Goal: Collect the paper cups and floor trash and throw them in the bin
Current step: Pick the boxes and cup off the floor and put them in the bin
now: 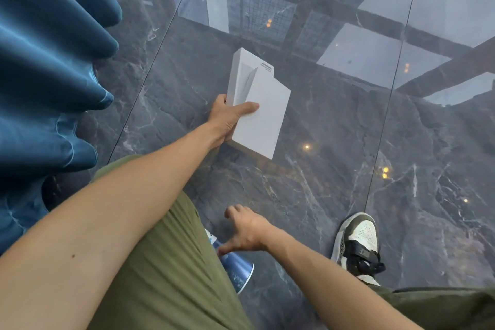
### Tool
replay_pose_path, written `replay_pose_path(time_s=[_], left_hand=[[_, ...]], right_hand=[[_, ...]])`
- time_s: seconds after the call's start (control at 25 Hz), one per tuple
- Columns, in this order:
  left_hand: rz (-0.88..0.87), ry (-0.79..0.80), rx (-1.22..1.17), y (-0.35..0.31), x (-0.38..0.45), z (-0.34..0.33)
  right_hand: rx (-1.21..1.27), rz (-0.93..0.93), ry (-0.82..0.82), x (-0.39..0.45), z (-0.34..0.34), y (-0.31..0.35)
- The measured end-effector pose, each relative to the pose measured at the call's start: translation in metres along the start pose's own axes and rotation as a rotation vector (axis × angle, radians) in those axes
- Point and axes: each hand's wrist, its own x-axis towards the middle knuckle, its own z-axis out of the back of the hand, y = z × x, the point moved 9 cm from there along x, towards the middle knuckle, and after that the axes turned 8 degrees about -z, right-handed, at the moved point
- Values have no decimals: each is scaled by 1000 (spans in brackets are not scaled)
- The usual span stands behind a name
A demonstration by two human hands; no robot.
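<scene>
My left hand (227,118) grips a flat white cardboard box (258,104) by its near left edge, thumb across the top, holding it just above the dark marble floor. A second white piece with a printed label sticks out from behind the box. My right hand (247,232) holds a blue patterned paper cup (237,268) close to my thigh, fingers pinching its upper part. The cup lies tilted, its rim toward the bottom right and its top hidden by my trouser leg. No bin is in view.
Blue curtain folds (53,61) hang along the left side and reach the floor. My olive trouser leg (166,262) fills the lower middle. My shoe (360,244) stands at the right. The glossy marble floor (321,195) reflects ceiling beams and lights.
</scene>
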Motion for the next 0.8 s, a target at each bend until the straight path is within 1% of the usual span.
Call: replay_pose_path(time_s=[0.04, 0.12, 0.16, 0.24, 0.32, 0.44, 0.6, 0.68, 0.8], left_hand=[[-3, 6, 6, 0, 1, -2], [-4, 20, 16, 0, 0, -8], [2, 28, 22, 0, 0, -11], [17, 44, 33, 3, 1, -16], [24, 49, 44, 6, 2, -18], [23, 52, 80, 7, 3, -19], [21, 35, 99, 10, 4, -18], [26, 29, 95, 12, 6, -18], [20, 17, 98, 11, 6, -20]], right_hand=[[-115, 21, 18, -1, -10, 4], [-266, 35, 58, -2, -29, 5], [-300, 28, 86, -3, -36, 3], [-287, -30, 149, -6, -43, -7], [-223, -89, 215, -8, -46, -18], [-131, -111, 240, -9, -52, -22], [19, -159, 304, -10, -79, -25], [165, -172, 294, -6, -71, -28], [442, -194, 213, 2, -32, -47]])
